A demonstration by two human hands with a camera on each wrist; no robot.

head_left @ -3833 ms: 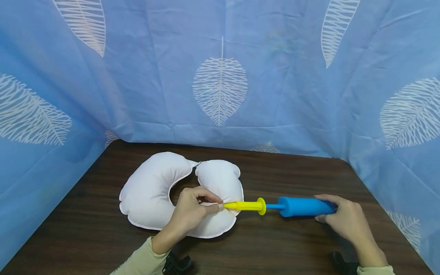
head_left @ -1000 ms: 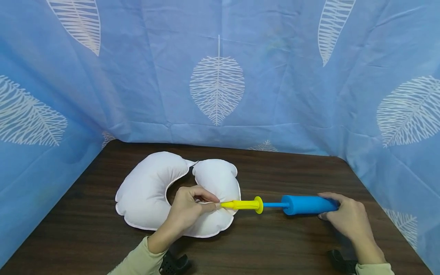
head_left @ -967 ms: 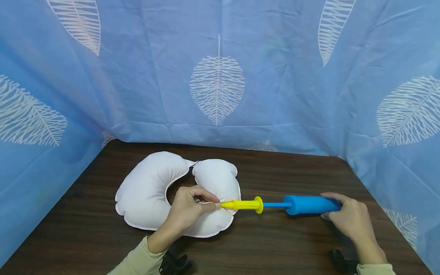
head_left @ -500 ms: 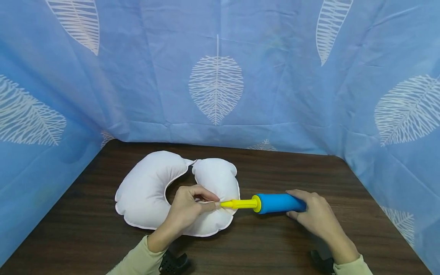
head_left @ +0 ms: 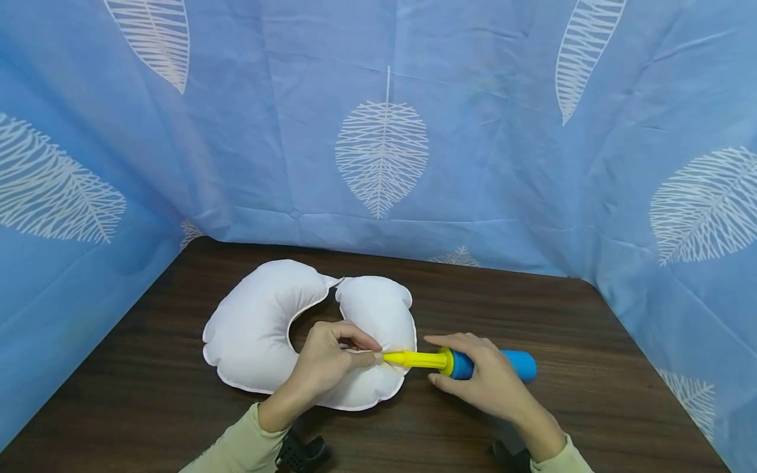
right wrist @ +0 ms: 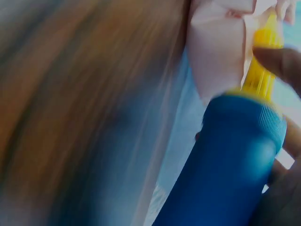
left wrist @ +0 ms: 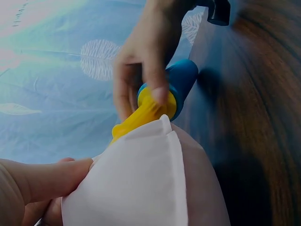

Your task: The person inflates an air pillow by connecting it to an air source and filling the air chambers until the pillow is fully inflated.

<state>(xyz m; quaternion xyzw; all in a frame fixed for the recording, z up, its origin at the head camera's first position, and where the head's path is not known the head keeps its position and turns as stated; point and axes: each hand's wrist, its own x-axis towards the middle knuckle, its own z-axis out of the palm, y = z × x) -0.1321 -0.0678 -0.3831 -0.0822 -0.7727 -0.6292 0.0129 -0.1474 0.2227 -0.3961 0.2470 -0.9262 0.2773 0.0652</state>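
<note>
A white inflatable neck pillow lies on the dark wooden table. My left hand pinches the pillow's near right part between thumb and fingers, where the yellow nozzle of a blue hand pump meets it. The fingertips hide that joint. The pump's blue barrel sits pushed up against its yellow collar. Around the collar end my right hand is spread, thumb on one side and straight fingers on the other, with a gap to the pump. The left wrist view shows the right hand blurred.
Blue cloth with white leaf prints hangs behind and at both sides of the table. A black wrist device sits under the left forearm, another under the right.
The right hand first drew the blue barrel out to the right, then pushed it back to the collar. Now it has slid forward along the barrel, loosening its grip. The left hand keeps its pinch.
</note>
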